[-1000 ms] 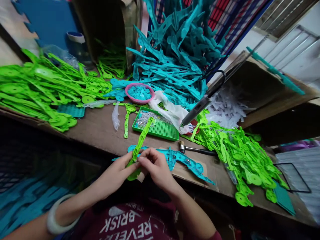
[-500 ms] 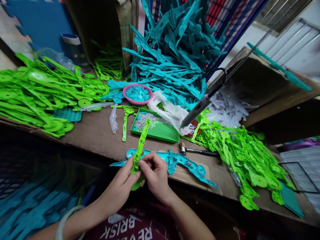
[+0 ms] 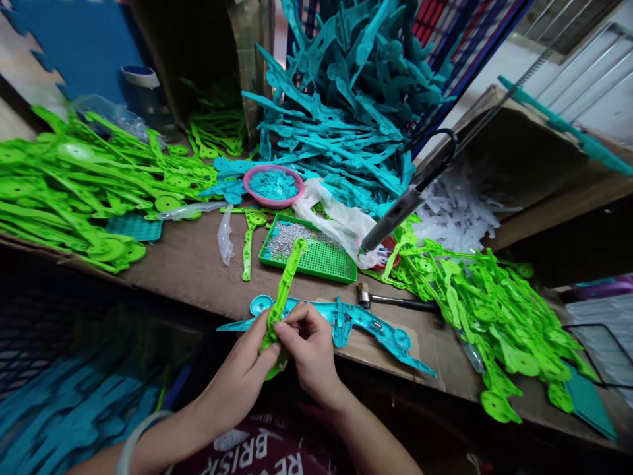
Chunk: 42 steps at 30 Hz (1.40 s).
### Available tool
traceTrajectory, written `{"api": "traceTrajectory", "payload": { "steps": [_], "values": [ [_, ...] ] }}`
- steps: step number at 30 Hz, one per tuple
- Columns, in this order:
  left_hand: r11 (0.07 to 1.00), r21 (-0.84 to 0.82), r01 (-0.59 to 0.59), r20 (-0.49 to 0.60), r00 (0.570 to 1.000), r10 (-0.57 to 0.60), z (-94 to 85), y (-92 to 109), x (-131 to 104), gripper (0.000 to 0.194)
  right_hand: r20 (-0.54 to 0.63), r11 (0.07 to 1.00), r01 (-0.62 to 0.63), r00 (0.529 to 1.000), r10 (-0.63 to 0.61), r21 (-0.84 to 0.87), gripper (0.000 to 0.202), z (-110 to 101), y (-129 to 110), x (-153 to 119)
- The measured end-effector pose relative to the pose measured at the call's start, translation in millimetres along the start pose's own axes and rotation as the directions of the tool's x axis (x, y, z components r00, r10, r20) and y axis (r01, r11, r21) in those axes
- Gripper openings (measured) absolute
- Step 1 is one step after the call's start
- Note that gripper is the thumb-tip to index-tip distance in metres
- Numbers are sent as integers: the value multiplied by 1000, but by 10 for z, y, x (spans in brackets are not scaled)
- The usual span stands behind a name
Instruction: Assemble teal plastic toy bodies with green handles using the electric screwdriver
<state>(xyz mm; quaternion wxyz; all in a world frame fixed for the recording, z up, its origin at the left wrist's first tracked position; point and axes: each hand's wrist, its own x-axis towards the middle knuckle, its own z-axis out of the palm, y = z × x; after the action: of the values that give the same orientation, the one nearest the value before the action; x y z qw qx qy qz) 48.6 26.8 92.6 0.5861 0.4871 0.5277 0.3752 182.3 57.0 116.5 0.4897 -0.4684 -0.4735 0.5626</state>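
Observation:
A long lime-green plastic part (image 3: 287, 276) stands tilted upright between my hands, over the table's front edge. My left hand (image 3: 252, 353) is closed round its lower half from the left. My right hand (image 3: 309, 349) pinches at the same part from the right, thumb and fingertips pressed to its face; whether a smaller piece sits in that pinch is hidden. Just behind my hands lies a turquoise plastic part (image 3: 366, 318) with a crosspiece in its middle. A small hammer (image 3: 390, 300) with a black handle rests beyond it.
A green tray (image 3: 326, 260) holds small silvery pieces. Behind it are a pink basket (image 3: 248, 186) of turquoise bits and an electric screwdriver (image 3: 395, 218) hanging on a spring. Lime-green parts pile up left (image 3: 74, 191) and right (image 3: 484, 310); turquoise parts (image 3: 336, 125) heap at the back.
Both hands and the lime-green part have shifted very slightly to the right, and the part leans a little more. The grip looks the same. The view has moved slightly.

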Motion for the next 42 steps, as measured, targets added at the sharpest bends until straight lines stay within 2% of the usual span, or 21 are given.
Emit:
{"api": "traceTrajectory", "payload": {
  "steps": [4, 8, 11, 16, 22, 29, 33, 36, 39, 40, 42],
  "values": [
    [1000, 7, -12, -2, 1000, 12, -5, -26, 2, 55, -5, 994, -91, 996, 92, 66, 31, -5, 16, -8],
    [1000, -25, -16, 11, 1000, 16, -2, -19, 14, 52, 53, 961, -194, 981, 187, 196, 36, -28, 28, -8],
    [999, -34, -17, 25, 1000, 18, -10, -8, 32, 51, 79, 945, -241, 970, 229, 222, 37, -42, 24, 3],
    [993, -116, -4, 10, 1000, 6, -20, 1, 37, 47, 80, 945, -254, 967, 243, 205, 37, -51, 22, 17],
    [974, -226, 23, 30, 999, -17, -9, 66, 62, 53, 110, 960, -219, 973, 202, 175, 34, -49, -23, 26],
    [985, -175, 5, 12, 1000, -3, -91, 135, 117, 40, 175, 971, -221, 963, 203, 92, 31, -75, -96, 51],
    [996, -46, -82, -59, 995, 79, -168, 172, 135, 41, 221, 973, -229, 950, 222, 8, 29, -200, -155, 65],
    [967, 173, -185, -102, 974, 205, -244, 163, 197, 37, 266, 977, -181, 942, 205, -111, 32, -344, -236, 123],
    [867, 403, -293, -108, 926, 363, -349, 169, 287, 28, 369, 947, -29, 917, 153, -321, 16, -464, -315, 237],
    [845, 436, -311, -96, 917, 387, -390, 189, 311, 29, 395, 919, 45, 910, 124, -391, 10, -490, -341, 280],
    [864, 410, -291, -69, 935, 348, -472, 259, 332, 33, 430, 852, 199, 902, 33, -484, 6, -520, -405, 355]
  ]
}}
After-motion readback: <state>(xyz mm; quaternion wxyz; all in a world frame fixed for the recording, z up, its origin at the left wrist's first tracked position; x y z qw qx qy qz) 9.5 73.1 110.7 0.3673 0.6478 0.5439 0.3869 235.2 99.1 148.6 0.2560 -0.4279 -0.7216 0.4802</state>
